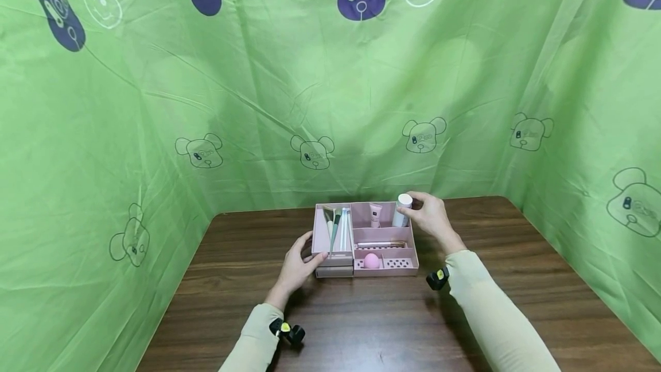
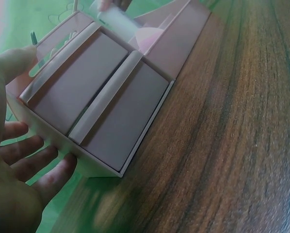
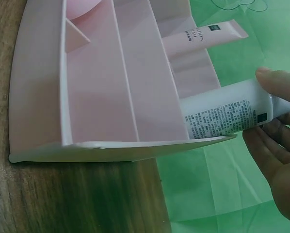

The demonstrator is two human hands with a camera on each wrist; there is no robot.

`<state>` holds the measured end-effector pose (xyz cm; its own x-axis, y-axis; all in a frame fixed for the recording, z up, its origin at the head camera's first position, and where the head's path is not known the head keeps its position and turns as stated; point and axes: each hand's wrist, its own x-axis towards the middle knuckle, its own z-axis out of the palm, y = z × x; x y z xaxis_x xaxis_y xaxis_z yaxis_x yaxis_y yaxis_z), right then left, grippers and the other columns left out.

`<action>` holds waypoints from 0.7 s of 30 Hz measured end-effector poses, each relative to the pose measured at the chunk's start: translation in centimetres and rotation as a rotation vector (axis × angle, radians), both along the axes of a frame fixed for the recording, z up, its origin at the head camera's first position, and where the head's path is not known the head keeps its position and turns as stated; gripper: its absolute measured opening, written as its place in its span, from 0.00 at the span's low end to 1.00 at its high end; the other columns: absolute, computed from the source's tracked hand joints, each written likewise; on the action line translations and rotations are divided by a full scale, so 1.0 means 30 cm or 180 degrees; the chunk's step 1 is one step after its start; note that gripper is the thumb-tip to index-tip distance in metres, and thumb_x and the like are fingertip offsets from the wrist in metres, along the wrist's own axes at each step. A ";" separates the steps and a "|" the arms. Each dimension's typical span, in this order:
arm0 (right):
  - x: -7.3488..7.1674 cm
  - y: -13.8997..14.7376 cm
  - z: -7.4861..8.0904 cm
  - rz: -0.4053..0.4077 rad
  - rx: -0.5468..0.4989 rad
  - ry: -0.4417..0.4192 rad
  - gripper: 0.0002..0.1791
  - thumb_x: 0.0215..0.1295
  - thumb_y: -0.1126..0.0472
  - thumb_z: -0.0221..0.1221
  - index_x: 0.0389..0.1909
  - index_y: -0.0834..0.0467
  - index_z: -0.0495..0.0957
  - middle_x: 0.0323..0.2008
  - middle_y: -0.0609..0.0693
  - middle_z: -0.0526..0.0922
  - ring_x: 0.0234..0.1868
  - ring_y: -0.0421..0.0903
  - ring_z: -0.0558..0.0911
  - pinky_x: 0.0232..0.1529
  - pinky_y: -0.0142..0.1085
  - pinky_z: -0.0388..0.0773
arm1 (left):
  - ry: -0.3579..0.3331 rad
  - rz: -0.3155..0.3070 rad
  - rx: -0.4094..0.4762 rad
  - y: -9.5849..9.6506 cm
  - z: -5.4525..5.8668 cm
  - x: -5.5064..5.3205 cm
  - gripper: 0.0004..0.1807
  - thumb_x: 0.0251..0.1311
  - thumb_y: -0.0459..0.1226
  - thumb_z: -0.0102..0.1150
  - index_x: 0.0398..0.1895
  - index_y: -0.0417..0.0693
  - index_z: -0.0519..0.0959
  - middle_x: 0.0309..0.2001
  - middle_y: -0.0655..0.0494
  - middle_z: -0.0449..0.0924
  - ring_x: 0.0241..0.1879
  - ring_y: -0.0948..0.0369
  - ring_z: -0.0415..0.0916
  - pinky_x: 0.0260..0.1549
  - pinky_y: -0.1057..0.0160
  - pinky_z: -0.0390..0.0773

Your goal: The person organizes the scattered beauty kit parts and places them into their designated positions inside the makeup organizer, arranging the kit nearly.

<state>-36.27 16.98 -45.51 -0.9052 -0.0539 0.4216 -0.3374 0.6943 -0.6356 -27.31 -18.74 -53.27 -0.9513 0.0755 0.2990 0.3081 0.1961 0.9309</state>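
A pink desktop makeup organizer [image 1: 384, 272] stands on the table, with two drawers [image 2: 82, 80] at its front left. My left hand [image 1: 298, 264] holds its left side, thumb over the top edge and fingertips along the side wall. At the back right compartment, my right hand [image 1: 430, 216] grips a white bottle [image 3: 222, 110] near its cap, between thumb and fingers. The bottle's lower end is inside the compartment, and small print covers its side. Beside it, a pink squeeze tube [image 1: 375, 215] stands upright in the same compartment.
Makeup brushes [image 1: 335, 225] and pale sticks lean in the organizer's left compartment. A slim rose-gold tube [image 1: 381, 244] lies in the middle one, with a pink makeup sponge [image 1: 371, 261] in front. Green printed cloth [image 1: 310, 85] hangs behind and around the brown wooden table [image 1: 372, 326].
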 end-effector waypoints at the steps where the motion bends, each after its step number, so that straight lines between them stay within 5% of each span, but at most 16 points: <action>1: -0.001 -0.001 -0.003 -0.0010 0.0018 -0.0003 0.28 0.50 0.49 0.73 0.50 0.59 0.83 0.46 0.62 0.85 0.46 0.60 0.83 0.51 0.53 0.81 | 0.0026 -0.0010 0.0005 0.000 -0.001 0.000 0.38 0.55 0.39 0.71 0.68 0.42 0.66 0.62 0.38 0.71 0.61 0.45 0.72 0.55 0.58 0.82; 21: -0.004 -0.011 -0.014 0.0032 0.0151 -0.0082 0.22 0.51 0.51 0.73 0.46 0.55 0.84 0.39 0.55 0.88 0.40 0.54 0.84 0.44 0.48 0.82 | 0.0015 0.0012 -0.0065 0.000 -0.002 -0.001 0.39 0.55 0.42 0.71 0.68 0.42 0.65 0.62 0.38 0.71 0.61 0.44 0.71 0.55 0.58 0.81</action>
